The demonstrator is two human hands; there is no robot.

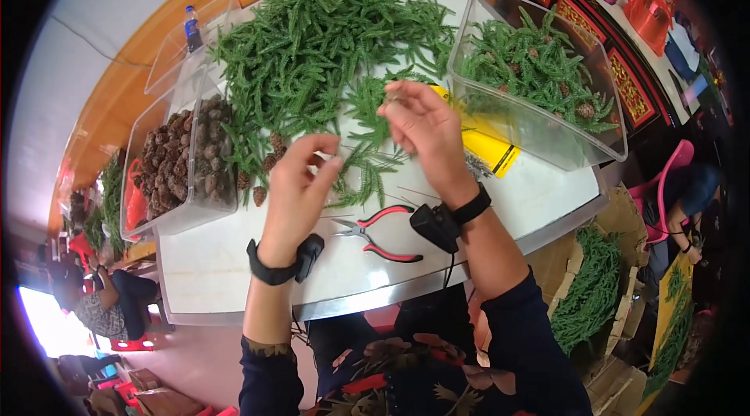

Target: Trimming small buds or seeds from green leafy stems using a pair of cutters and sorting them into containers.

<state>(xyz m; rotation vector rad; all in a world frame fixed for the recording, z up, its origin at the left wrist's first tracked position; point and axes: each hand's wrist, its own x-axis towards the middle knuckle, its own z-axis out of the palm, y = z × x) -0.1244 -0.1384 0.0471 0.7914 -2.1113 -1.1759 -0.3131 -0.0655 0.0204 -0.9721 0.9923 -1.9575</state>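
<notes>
Green sprigs (312, 45) heaped far across the tabletop (223, 269), pliers (359, 232) nearer: likely for quick reach.
Our left hand (300, 182) sits narrow, right hand (428, 131) pinched; we can't tell what either holds.

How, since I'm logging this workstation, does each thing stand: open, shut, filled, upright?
Left hand: fingers curled; grip unclear
Right hand: thumb and fingertips together; any held item unclear
Pliers: lying open, handles spread
Green sprigs: heaped loose
Left bin: lidless, holding pine cones
Right bin: lidless, holding coned greenery
Bottle: upright, cap apparently on
Cardboard box: open, holding green foliage
</notes>
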